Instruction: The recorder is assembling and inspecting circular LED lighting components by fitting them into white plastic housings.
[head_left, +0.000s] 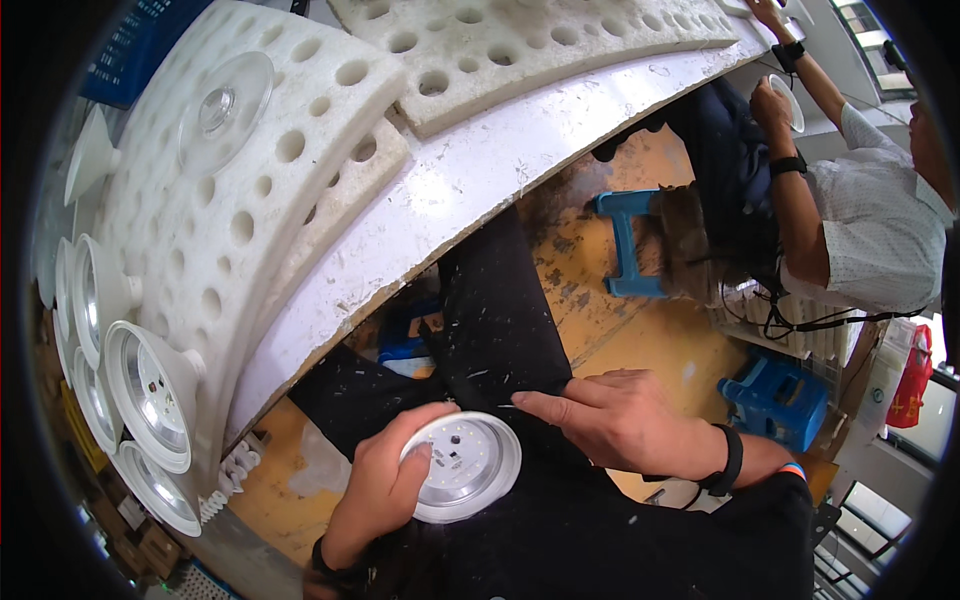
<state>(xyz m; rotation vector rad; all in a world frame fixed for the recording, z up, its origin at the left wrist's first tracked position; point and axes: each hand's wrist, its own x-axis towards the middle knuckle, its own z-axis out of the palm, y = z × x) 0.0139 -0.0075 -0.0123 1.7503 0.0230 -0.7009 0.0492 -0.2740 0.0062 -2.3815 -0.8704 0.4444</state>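
Observation:
My left hand [382, 478] is closed round the rim of a white LED lamp [470, 490], thumb over its edge. The lamp's open face is turned up, showing a round board with small LEDs and dark parts inside a silvery cup. My right hand [630, 425] is to the right of the lamp, apart from it. One digit stretches left toward the rim while the other fingers bend; nothing shows in its grasp. Both hands are above my dark-clothed lap.
A white table [480, 165] carries thick foam boards [330, 80] with round holes. A clear round cover [225, 112] lies on one board; several similar lamps [150, 395] line its left side. A co-worker [860, 200] sits at right, holding a round white part. A blue stool [630, 245] stands between.

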